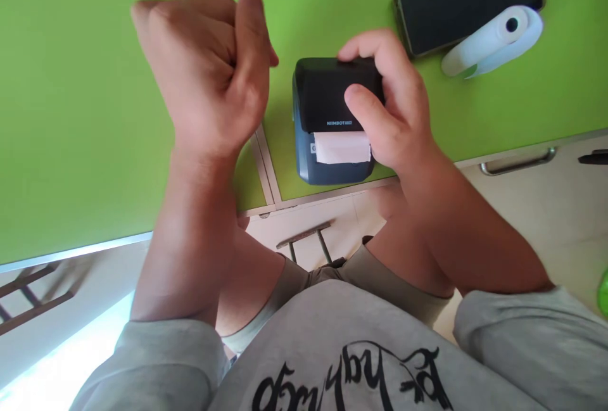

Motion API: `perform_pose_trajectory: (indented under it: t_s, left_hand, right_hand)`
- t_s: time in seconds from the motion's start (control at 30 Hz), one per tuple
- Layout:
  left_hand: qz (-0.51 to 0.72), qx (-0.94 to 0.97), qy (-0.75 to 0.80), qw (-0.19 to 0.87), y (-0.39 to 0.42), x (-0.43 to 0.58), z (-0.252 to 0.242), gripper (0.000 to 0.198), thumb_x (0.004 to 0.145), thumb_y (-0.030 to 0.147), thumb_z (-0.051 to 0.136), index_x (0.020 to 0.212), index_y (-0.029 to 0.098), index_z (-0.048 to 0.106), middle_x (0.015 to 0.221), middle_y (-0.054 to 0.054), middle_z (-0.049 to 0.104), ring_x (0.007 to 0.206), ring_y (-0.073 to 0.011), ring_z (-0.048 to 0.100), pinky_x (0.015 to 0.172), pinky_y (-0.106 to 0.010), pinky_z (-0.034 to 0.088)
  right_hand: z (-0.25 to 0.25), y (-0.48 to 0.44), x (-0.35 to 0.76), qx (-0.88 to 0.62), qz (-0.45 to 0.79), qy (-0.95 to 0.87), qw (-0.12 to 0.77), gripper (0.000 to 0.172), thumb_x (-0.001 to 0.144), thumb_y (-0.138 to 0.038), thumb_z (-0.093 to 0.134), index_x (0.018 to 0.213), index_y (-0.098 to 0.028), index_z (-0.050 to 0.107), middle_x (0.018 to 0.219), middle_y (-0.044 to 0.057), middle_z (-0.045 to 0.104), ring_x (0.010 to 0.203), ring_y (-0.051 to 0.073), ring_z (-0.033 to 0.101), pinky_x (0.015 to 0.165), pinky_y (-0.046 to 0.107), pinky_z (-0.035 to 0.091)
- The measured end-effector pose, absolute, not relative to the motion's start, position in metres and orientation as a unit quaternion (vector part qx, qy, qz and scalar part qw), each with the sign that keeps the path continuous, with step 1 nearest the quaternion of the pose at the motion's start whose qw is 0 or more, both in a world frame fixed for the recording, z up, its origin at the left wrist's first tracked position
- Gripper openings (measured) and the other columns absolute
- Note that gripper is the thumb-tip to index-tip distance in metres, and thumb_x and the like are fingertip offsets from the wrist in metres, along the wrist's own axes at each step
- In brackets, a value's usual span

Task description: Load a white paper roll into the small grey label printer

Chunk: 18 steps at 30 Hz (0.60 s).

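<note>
A label printer (323, 91) with a black lid marked NIIMBOT and a dark blue body sits near the table's front edge. From its front slot hangs a strip of white label paper (341, 147). My right hand (392, 97) grips the printer's right side, thumb on top of the lid and a finger over its back edge. To the left of the printer, my left hand (216, 63) is raised above the table in a closed fist, not touching the printer. Its back faces me, so whatever it may hold is hidden.
Behind and right of the printer lies a black smartphone (465, 2). A partly unrolled white label roll (498, 40) overlaps its lower right corner. A metal seam (263, 158) divides the green tabletop (71, 113). A drawer handle (517, 163) juts out below the front edge.
</note>
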<state>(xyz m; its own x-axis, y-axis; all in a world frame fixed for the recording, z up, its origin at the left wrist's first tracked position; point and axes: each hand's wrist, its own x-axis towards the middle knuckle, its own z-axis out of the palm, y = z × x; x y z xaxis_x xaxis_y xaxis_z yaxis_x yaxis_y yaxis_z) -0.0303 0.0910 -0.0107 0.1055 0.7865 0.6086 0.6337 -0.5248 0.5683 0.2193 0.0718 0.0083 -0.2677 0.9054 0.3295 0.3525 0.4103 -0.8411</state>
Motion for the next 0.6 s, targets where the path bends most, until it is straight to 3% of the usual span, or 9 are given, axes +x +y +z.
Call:
perform_pose_trajectory:
  t_s: [0.07, 0.13, 0.2, 0.27, 0.4, 0.6]
  left_hand:
    - [0.470, 0.744, 0.464, 0.098, 0.087, -0.029, -0.006, 0.019, 0.094, 0.031, 0.058, 0.102, 0.024, 0.074, 0.112, 0.002, 0.072, 0.140, -0.0305, 0.057, 0.092, -0.048, 0.059]
    - [0.465, 0.757, 0.449, 0.098, 0.090, -0.026, -0.002, 0.021, 0.092, 0.019, 0.057, 0.099, 0.024, 0.075, 0.109, 0.004, 0.073, 0.131, -0.0276, 0.064, 0.092, -0.047, 0.058]
    - [0.452, 0.775, 0.434, 0.074, 0.096, -0.022, 0.001, 0.031, 0.085, 0.003, 0.053, 0.085, 0.024, 0.075, 0.095, 0.007, 0.075, 0.102, -0.0216, 0.075, 0.078, -0.044, 0.056]
    - [0.453, 0.783, 0.423, 0.049, 0.103, -0.018, 0.000, 0.038, 0.075, -0.006, 0.050, 0.072, 0.023, 0.073, 0.083, 0.008, 0.076, 0.077, -0.0184, 0.074, 0.062, -0.043, 0.049]
    - [0.458, 0.788, 0.407, 0.059, 0.104, -0.010, 0.000, 0.041, 0.066, -0.009, 0.048, 0.065, 0.026, 0.069, 0.082, 0.010, 0.078, 0.074, -0.0185, 0.073, 0.054, -0.043, 0.046]
    - [0.442, 0.752, 0.477, 0.106, 0.089, 0.002, 0.012, 0.041, 0.085, -0.001, 0.051, 0.054, 0.024, 0.060, 0.065, 0.007, 0.067, 0.069, -0.0108, 0.069, 0.060, -0.037, 0.052]
  right_hand:
    - [0.010, 0.071, 0.219, -0.438, 0.332, -0.725, 0.415, 0.036, 0.094, -0.066, 0.053, 0.108, -0.034, 0.062, 0.110, 0.000, 0.070, 0.100, 0.024, 0.067, 0.097, 0.045, 0.058]
    - [0.012, 0.070, 0.219, -0.446, 0.332, -0.724, 0.408, 0.040, 0.095, -0.069, 0.052, 0.108, -0.033, 0.061, 0.111, 0.001, 0.070, 0.101, 0.024, 0.067, 0.098, 0.044, 0.058]
    - [0.014, 0.070, 0.219, -0.454, 0.329, -0.725, 0.399, 0.040, 0.096, -0.069, 0.050, 0.109, -0.033, 0.060, 0.112, 0.001, 0.070, 0.102, 0.024, 0.067, 0.098, 0.043, 0.057]
    - [0.015, 0.069, 0.219, -0.453, 0.328, -0.728, 0.397, 0.036, 0.096, -0.065, 0.050, 0.109, -0.032, 0.060, 0.112, 0.001, 0.071, 0.101, 0.024, 0.067, 0.098, 0.042, 0.057]
    - [0.014, 0.069, 0.220, -0.457, 0.314, -0.733, 0.394, 0.031, 0.097, -0.058, 0.050, 0.111, -0.032, 0.060, 0.114, 0.002, 0.072, 0.100, 0.023, 0.068, 0.097, 0.042, 0.058]
    - [0.011, 0.070, 0.223, -0.476, 0.295, -0.746, 0.361, 0.033, 0.099, -0.059, 0.047, 0.116, -0.033, 0.057, 0.115, 0.004, 0.070, 0.099, 0.024, 0.067, 0.093, 0.042, 0.059]
